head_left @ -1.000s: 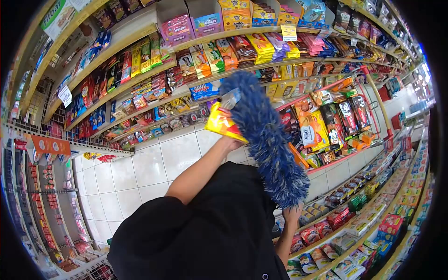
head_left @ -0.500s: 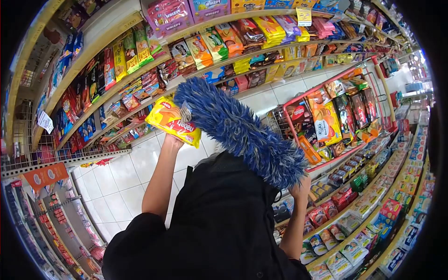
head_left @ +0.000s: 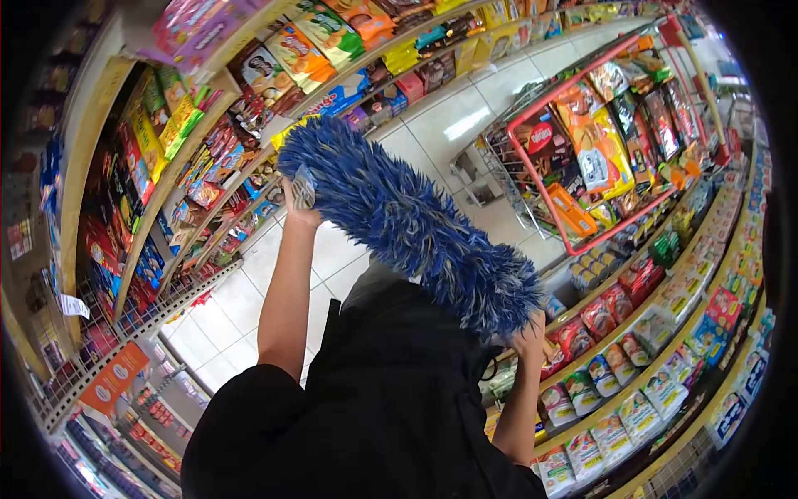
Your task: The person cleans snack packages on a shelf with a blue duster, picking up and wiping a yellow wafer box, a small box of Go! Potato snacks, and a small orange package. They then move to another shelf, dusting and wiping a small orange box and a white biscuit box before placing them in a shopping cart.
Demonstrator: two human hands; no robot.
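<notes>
My right hand (head_left: pixel 529 334) grips the lower end of a fluffy blue-and-grey duster (head_left: pixel 407 224), its handle hidden in the fist. The duster slants up and left across my front. Its far tip, with a small clear plastic piece, covers part of my left hand (head_left: pixel 302 209). Beyond that tip a yellow edge of the wafer packet (head_left: pixel 284 135) shows, close to the lower snack shelf. Most of the packet and my left fingers are hidden behind the duster, but the hand appears closed on it.
Snack shelves (head_left: pixel 220 104) curve along the left and top. A red-rimmed shopping cart (head_left: pixel 544 179) full of packets stands at upper right. More packets line the right-hand shelves (head_left: pixel 573 416). White floor tiles (head_left: pixel 220 324) lie below, and an orange sign (head_left: pixel 116 378) hangs at left.
My left hand and the wafer packet have moved up toward the shelf, and the duster now covers most of the packet. The view has turned and shifted; my right hand keeps the duster.
</notes>
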